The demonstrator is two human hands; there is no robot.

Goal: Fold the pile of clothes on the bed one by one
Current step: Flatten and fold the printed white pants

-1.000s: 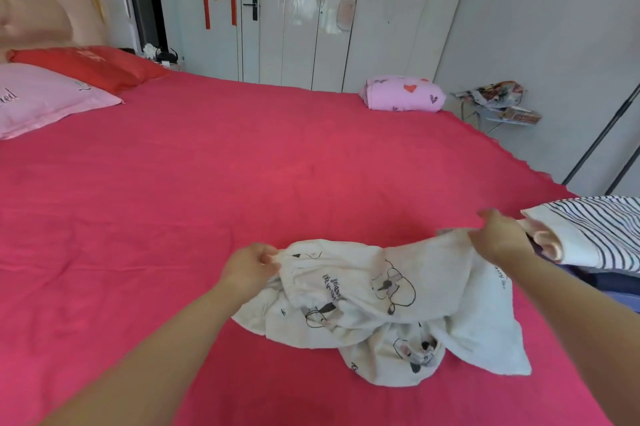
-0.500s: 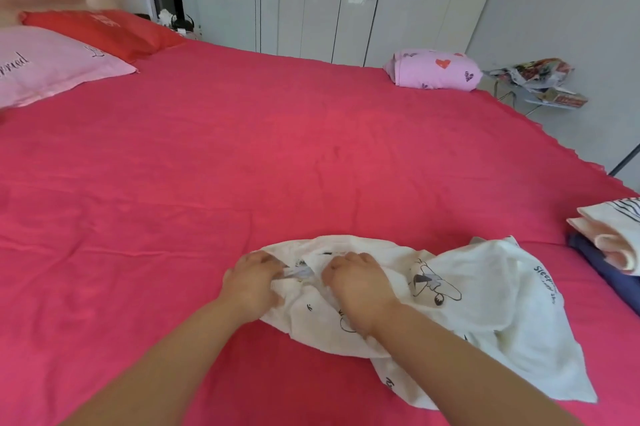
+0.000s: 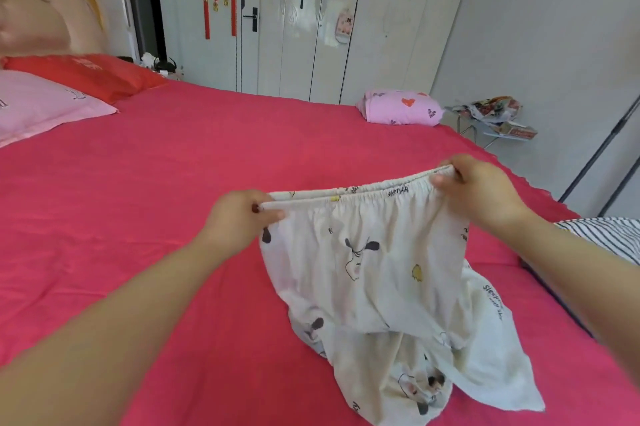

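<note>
White cartoon-print trousers (image 3: 374, 273) hang above the red bed (image 3: 173, 204), held up by their elastic waistband. My left hand (image 3: 239, 218) pinches the waistband's left end. My right hand (image 3: 481, 190) grips its right end, so the band is stretched flat between them. The legs droop and crumple on the sheet near the front edge. At the right edge lies a pile of clothes (image 3: 609, 235), its top piece white with black stripes.
A pink pillow (image 3: 38, 103) and a red pillow (image 3: 86, 74) lie at the bed's head on the left. A pink folded bundle with hearts (image 3: 401, 107) sits at the far right corner. Behind the bed are white wardrobe doors (image 3: 329, 20); a small cluttered stand (image 3: 495, 121) is beside the bed.
Both hands were together on the crumpled trousers on the bed; they have now lifted the waistband and pulled it apart. The view has tilted upward.
</note>
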